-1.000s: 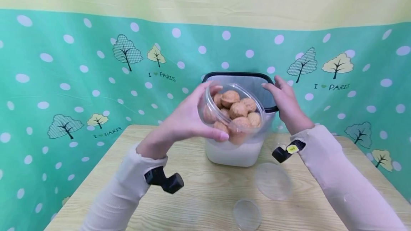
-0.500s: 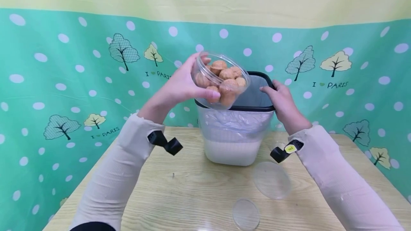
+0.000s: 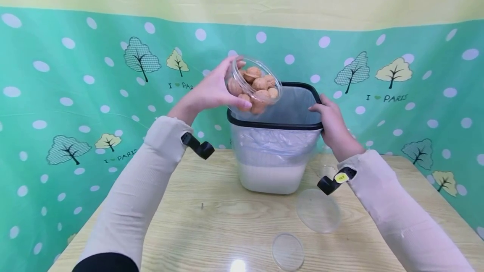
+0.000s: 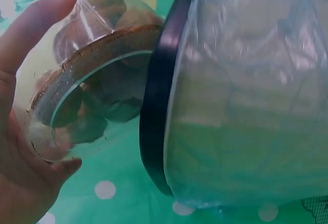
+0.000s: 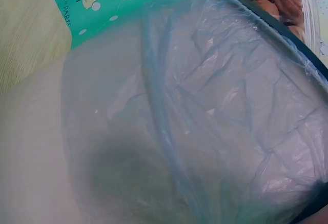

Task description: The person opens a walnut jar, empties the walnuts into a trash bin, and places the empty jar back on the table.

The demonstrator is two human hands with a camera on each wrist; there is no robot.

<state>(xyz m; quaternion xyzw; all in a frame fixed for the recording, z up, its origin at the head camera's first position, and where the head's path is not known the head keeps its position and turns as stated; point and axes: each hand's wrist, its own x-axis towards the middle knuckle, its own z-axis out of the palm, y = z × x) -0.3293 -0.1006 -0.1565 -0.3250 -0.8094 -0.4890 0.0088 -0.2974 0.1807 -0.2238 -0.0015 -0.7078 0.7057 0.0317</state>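
My left hand (image 3: 215, 89) grips a clear plastic jar (image 3: 277, 95) with several walnuts (image 3: 261, 83) in it. The jar is tilted, its mouth leaning to the right, over the left part of a trash can's (image 3: 270, 179) rim. In the left wrist view the jar's bottom (image 4: 102, 90) faces the camera, close beside the black rim (image 4: 159, 80). My right hand (image 3: 334, 127) holds the right side of that rim, thumb inside and the other fingers mostly hidden. A thin bluish bag (image 5: 205, 90) lines the white can and hangs over its outside.
Two clear round lids lie on the wooden table (image 3: 211, 238): a larger lid (image 3: 318, 210) in front of the can and a smaller lid (image 3: 288, 252) nearer me. Behind the can's right side stands a clear container (image 3: 328, 171), partly hidden. A patterned green cloth (image 3: 94, 108) hangs at the back.
My left hand has raised the jar of walnuts and moved it a little left, from in front of the can up to its rim. The right hand keeps its hold on the rim.
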